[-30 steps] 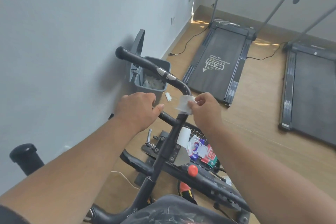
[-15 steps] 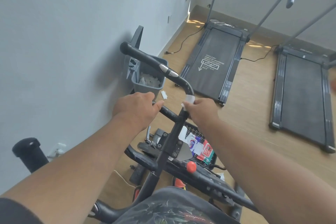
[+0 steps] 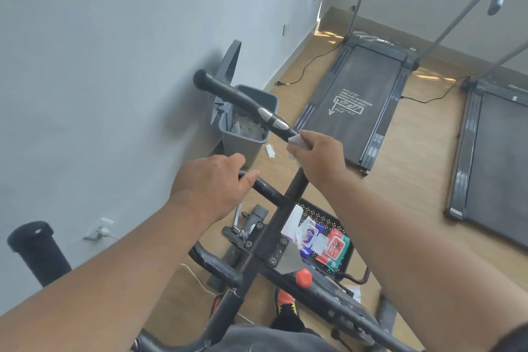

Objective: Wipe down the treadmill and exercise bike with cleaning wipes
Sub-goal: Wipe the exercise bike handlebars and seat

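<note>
**Wipe pressed to the bike's handlebar, treadmills beyond**

The wooden floor (image 3: 400, 194) runs along a pale wall (image 3: 114, 66), and two treadmills lie on it well apart from the person: the nearer treadmill (image 3: 357, 100), with white print on its dark belt, and a second treadmill (image 3: 500, 157) at the right edge. Close below the camera stands the exercise bike (image 3: 265, 234), its black frame rising to a handlebar (image 3: 243, 100) that slants up toward the wall and carries a silver sensor band. A grey waste bin (image 3: 245, 134) with its lid tipped open stands against the wall just behind the handlebar, with crumpled white scraps inside. On the floor beside the bike's stem lies a black perforated tray (image 3: 323, 214) holding colourful packets (image 3: 328, 246).

The left hand (image 3: 211, 180) curls round the bike's lower crossbar and grips it, thumb pointing along the bar. The right hand (image 3: 320, 157) pinches a white cleaning wipe (image 3: 297, 140) between fingers and thumb and holds it against the handlebar just below the silver band. A red knob (image 3: 303, 277) sits on the frame lower down, and an orange-and-black shoe (image 3: 285, 306) shows beneath it. A small white scrap (image 3: 270, 150) lies on the floor near the bin.
</note>
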